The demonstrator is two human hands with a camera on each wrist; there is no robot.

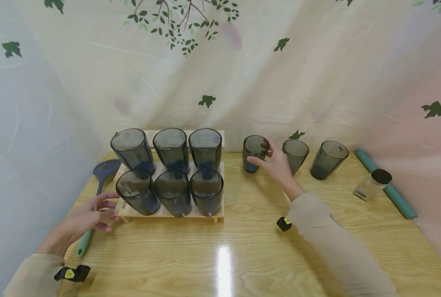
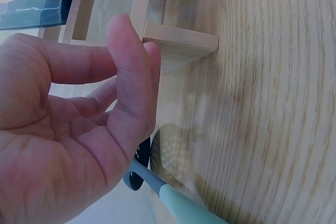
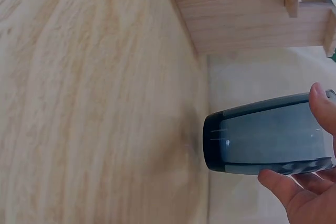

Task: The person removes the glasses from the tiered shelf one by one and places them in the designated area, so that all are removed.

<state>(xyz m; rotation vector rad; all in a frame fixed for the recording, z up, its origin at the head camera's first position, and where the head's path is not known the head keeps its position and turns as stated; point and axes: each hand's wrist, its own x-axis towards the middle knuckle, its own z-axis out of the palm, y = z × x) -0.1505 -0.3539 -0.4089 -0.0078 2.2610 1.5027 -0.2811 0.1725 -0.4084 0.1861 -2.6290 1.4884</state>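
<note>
Held glass (image 3: 268, 135): smoky grey tumbler, mouth up, at the back of the worktop (image 1: 250, 239), right of the wooden rack (image 1: 194, 213). Can't tell if its base touches the surface. Right hand (image 1: 278, 163) grips it from the right, thumb on one side, fingers curled on the other, spread about a glass's width. Step in hand, as judged: grasping this one glass. Next move calls for a firm, level grip and care around the near loose glass (image 1: 294, 149), which stands just beside the hand; far loose glass (image 1: 328, 161) is further right. Rack bears six glasses (image 1: 174, 194), three per tier, mouths up. No contents made out in any glass. Left hand (image 1: 84, 216): fingers loosely bent, holding nothing, by the rack's front left corner; contact unclear. Slotted turner (image 1: 107, 169) lies left of the rack. Far right: black-lidded jar (image 1: 369, 187), contents unclear, beside a green roll (image 1: 399, 202).
</note>
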